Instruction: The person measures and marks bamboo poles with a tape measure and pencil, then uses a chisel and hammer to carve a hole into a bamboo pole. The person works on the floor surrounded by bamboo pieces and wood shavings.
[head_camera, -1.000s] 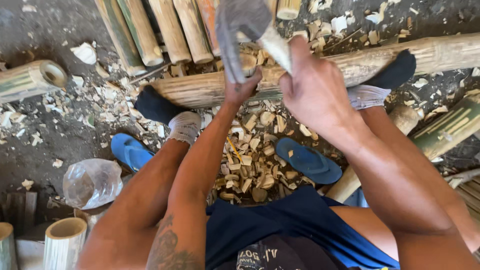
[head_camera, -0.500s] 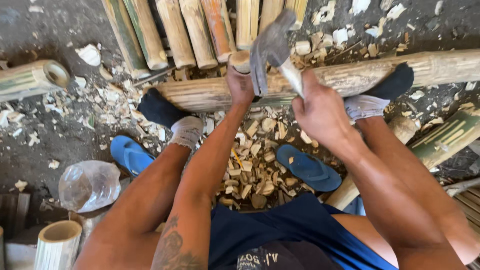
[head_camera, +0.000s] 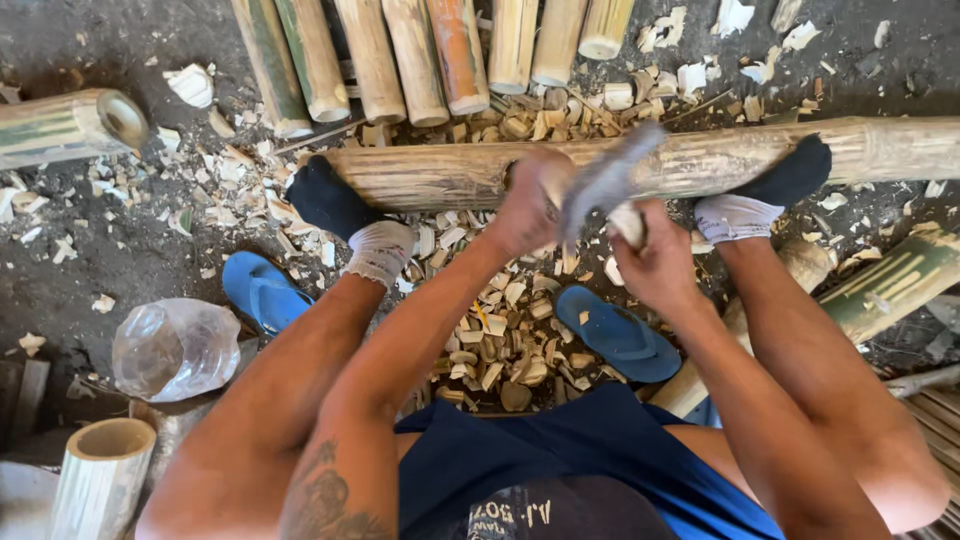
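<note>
Lying under both feet, pale bamboo pole looks rough, chipped.

Motion blurs the hatchet head so its edge cannot be made out, the right hand hides most of its handle, the long bamboo pole runs off the right edge, and the left hand is smeared.

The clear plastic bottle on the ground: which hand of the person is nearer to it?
Left. The left hand rests on the bamboo pole, on the side of the plastic bottle. The right hand, gripping the hatchet, is farther away.
</note>
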